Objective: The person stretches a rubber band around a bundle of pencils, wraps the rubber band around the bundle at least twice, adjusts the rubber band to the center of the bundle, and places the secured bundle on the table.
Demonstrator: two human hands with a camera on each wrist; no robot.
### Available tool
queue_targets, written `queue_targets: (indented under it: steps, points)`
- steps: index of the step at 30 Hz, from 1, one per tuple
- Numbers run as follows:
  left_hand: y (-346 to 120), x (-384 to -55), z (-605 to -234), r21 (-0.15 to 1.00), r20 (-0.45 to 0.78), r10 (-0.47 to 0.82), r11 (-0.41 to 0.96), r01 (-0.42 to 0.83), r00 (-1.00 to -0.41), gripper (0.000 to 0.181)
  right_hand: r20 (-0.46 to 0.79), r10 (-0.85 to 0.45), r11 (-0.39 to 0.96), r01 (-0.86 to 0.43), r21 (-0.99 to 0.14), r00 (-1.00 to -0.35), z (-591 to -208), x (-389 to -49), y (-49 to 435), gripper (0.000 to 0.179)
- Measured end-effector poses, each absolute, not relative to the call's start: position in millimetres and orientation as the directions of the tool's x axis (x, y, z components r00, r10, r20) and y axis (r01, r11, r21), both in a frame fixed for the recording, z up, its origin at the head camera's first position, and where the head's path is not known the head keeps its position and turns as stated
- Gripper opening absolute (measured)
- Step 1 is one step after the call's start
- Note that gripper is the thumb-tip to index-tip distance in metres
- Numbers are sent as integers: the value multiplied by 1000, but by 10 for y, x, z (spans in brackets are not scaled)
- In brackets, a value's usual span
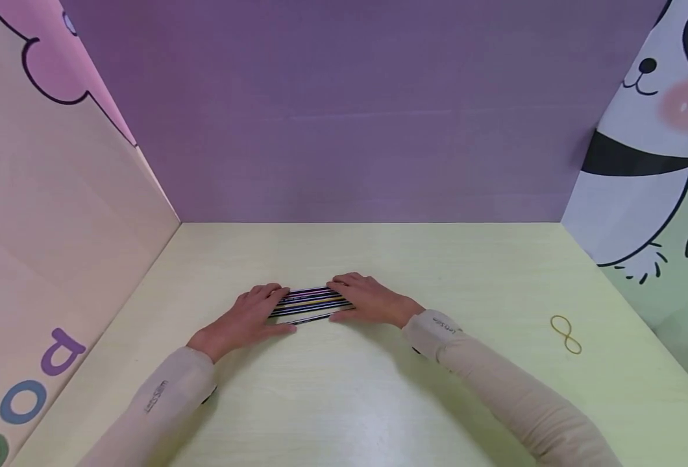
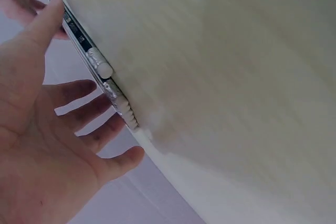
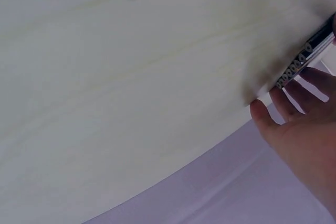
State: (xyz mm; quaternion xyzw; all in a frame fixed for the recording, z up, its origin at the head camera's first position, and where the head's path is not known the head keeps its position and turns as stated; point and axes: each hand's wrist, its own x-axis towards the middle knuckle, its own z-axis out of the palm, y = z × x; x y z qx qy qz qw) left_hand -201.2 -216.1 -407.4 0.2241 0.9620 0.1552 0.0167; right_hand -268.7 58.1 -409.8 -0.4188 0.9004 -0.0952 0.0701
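Note:
Several dark striped pencils (image 1: pixel 310 302) lie side by side on the table, with one pencil (image 1: pixel 315 318) a little apart on the near side. My left hand (image 1: pixel 245 321) spans their left ends, thumb at the near pencil and fingers spread along the far side. White erasers (image 2: pixel 105 70) in silver ferrules show at these ends in the left wrist view. At the opposite ends is my right hand (image 1: pixel 373 301), its thumb by the near pencil and its fingers over the far ones. In the right wrist view the blunt pencil ends (image 3: pixel 295 65) line up beside its extended fingers.
A yellow rubber band (image 1: pixel 566 335), twisted into a figure eight, lies on the table (image 1: pixel 466 389) at the right. A purple panel (image 1: pixel 367 130) stands behind the table, and printed side panels (image 1: pixel 58 214) enclose it left and right.

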Motion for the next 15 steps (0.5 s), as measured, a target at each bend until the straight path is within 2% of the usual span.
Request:
queue_targets:
  steps: [6,15]
  points:
    - [-2161,-2081,-4103,284,114,451,839,464,-885,57,7,-767,622,-747,-233,-641,-4149,-2719,597,56]
    - [-2151,-2126,-4032,331,86,436,836,438,-896,37,99,-785,577,-780,-242,-611,-4151,-2738,598,36]
